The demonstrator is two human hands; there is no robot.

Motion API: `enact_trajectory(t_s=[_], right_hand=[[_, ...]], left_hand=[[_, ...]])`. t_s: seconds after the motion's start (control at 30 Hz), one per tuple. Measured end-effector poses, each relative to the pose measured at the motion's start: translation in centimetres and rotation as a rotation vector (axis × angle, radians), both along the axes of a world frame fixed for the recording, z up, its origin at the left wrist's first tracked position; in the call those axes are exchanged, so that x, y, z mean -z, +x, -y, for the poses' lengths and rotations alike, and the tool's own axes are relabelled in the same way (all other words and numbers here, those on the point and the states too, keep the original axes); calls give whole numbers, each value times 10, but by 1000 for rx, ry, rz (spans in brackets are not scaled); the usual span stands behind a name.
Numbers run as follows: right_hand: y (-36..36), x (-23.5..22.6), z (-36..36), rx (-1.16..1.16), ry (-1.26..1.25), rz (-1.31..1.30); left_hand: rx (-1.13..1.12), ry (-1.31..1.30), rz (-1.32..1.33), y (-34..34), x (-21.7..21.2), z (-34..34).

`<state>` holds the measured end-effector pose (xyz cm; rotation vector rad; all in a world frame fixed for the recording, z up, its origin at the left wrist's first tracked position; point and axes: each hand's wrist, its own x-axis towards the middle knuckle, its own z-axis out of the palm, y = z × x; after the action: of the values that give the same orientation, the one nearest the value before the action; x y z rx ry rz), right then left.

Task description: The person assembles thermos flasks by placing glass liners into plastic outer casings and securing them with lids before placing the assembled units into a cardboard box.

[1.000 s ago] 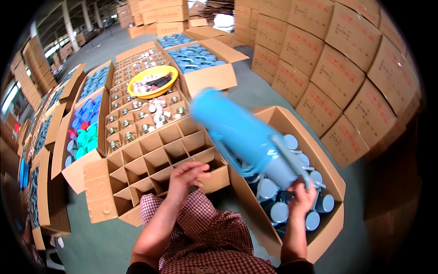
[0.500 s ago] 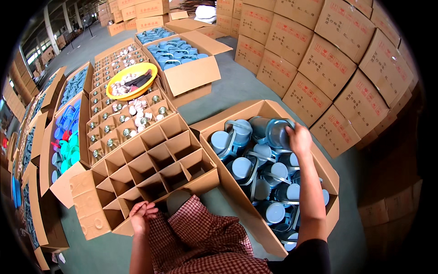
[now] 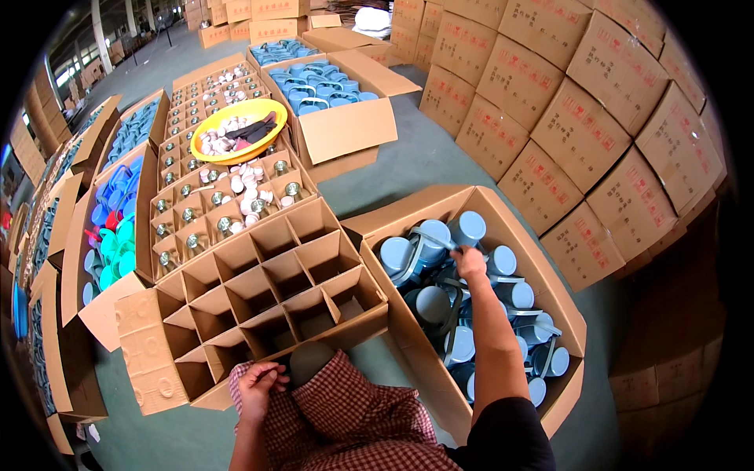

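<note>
At 6 o'clock, closest of all, one red-and-white checked cloth garment [image 3: 357,420] covers the person's front, and at its 10 o'clock edge the left hand [image 3: 261,388] is half open, its fingers loosely curled, holding nothing that can be seen. Between 10 and 11 o'clock stands one brown cardboard carton with crossed dividers [image 3: 149,357], its compartments set in three rows. Toward 2 o'clock is one long open brown cardboard carton [image 3: 416,361], and inside it lie light-blue plastic jugs [image 3: 432,304] with round ends; at least eleven ends can be counted, the rest overlapping. Among them the right hand [image 3: 471,265] is closed, its fingers around one pale strap handle [image 3: 437,241]. Farther off, at 11 o'clock, at least ten clear glass bottles [image 3: 225,224] stand in dividers, with small round white caps [image 3: 248,188] heaped too thickly to count. On top sits one round yellow plastic bowl [image 3: 243,157], containing more caps and one dark cloth [image 3: 253,132]. At 10 o'clock, green plastic pieces [image 3: 118,251] and blue plastic pieces [image 3: 118,192] overlap beyond counting. Near 12 o'clock, one open flapped carton [image 3: 349,129] brims with more blue jugs. Farther still, at 1 o'clock, at least twelve closed brown cardboard cartons [image 3: 585,149] form a stacked wall.
</note>
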<state>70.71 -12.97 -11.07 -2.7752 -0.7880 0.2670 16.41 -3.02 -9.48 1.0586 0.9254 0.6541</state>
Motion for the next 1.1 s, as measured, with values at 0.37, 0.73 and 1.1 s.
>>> enact_trajectory(t_s=[0.37, 0.73, 1.1], right_hand=[[-89, 10, -49, -250, -107, 298], [-190, -29, -26, -712, 330, -150], [-255, 68, -72, -965, 69, 45]], left_hand=[[50, 76, -17, 0, 3, 2], [-251, 841, -748, -102, 22, -41], [-6, 951, -1189, -122, 75, -34]])
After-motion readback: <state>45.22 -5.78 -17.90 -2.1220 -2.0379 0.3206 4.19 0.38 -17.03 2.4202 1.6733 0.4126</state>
